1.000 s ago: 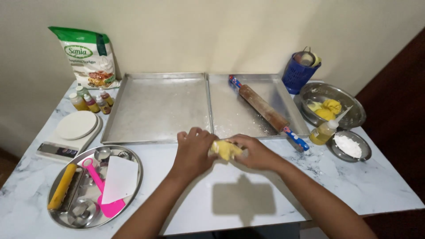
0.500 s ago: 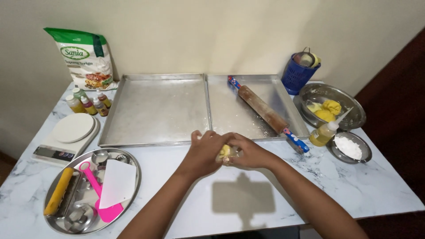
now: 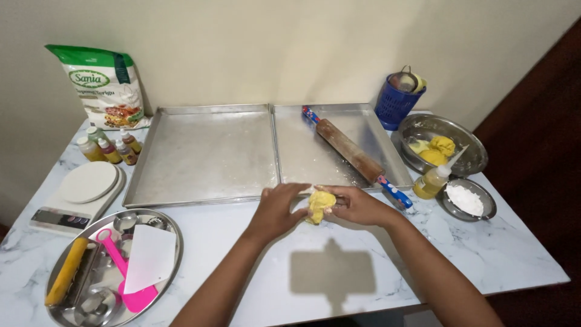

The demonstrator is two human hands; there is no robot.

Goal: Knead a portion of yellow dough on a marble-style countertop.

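At centre frame, I watch both hands close on a lump of yellow dough (image 3: 319,204), left hand (image 3: 279,211) and right hand (image 3: 358,206) gripping it above the marble worktop (image 3: 339,272), just below two metal baking trays (image 3: 206,154).

A single head-worn camera looked steeply down and forward over the marble table (image 3: 339,272) toward the wall, from close range. Both forearms entered from the bottom edge. The two baking trays (image 3: 206,157) lay across the middle, square to the view.
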